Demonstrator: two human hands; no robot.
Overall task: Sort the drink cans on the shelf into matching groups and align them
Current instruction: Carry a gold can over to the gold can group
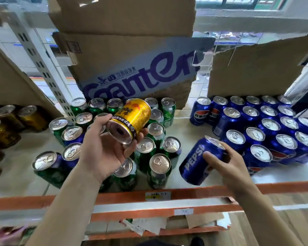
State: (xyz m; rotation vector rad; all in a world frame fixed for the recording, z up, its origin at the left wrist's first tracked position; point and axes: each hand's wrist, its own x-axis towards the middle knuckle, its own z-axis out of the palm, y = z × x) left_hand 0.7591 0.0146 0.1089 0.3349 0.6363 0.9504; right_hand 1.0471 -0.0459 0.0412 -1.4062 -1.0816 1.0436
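My left hand (103,148) grips a gold can (132,118), lifted and tilted above the middle group so its base faces me. That group holds several green cans (159,167) with a few blue ones (68,157) mixed in. My right hand (226,162) holds a blue Pepsi can (196,162), tilted and low over the shelf (185,132), in the gap left of several upright blue Pepsi cans (267,132). More gold cans (30,118) stand at the far left.
A large cardboard box (132,68) printed with blue letters stands behind the green cans, and another box (256,71) behind the Pepsi cans. A slotted metal upright (43,68) rises at the left. The shelf's orange front edge (194,194) carries paper labels.
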